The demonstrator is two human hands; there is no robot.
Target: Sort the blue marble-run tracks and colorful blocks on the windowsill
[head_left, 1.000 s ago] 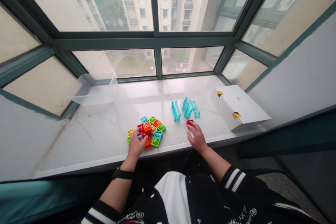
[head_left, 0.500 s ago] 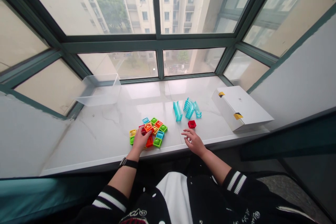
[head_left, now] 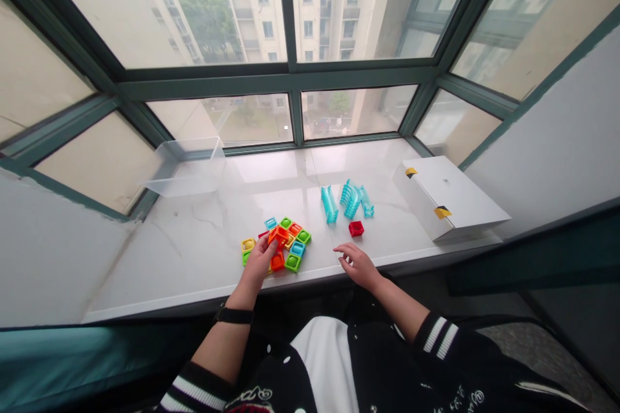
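A cluster of small square plastic pieces (head_left: pixel 285 246) in orange, green, blue, yellow and red lies on the white marble sill (head_left: pixel 194 251). My left hand (head_left: pixel 259 261) reaches into the cluster and pinches an orange piece (head_left: pixel 278 235) at its top. My right hand (head_left: pixel 356 262) hovers over the sill with fingers loosely spread, holding nothing. A lone red square piece (head_left: pixel 356 228) lies just beyond it. Behind that stand clear turquoise ribbed track pieces (head_left: pixel 346 200).
A clear plastic bin (head_left: pixel 186 166) sits at the back left of the sill. A white flat box (head_left: pixel 448 197) with yellow tape lies at the right end. Window frames and glass close off the back; the sill's front edge runs by my wrists.
My right hand let go of the red piece and drew back toward me. My left hand moved up into the cluster and closed on the orange piece.
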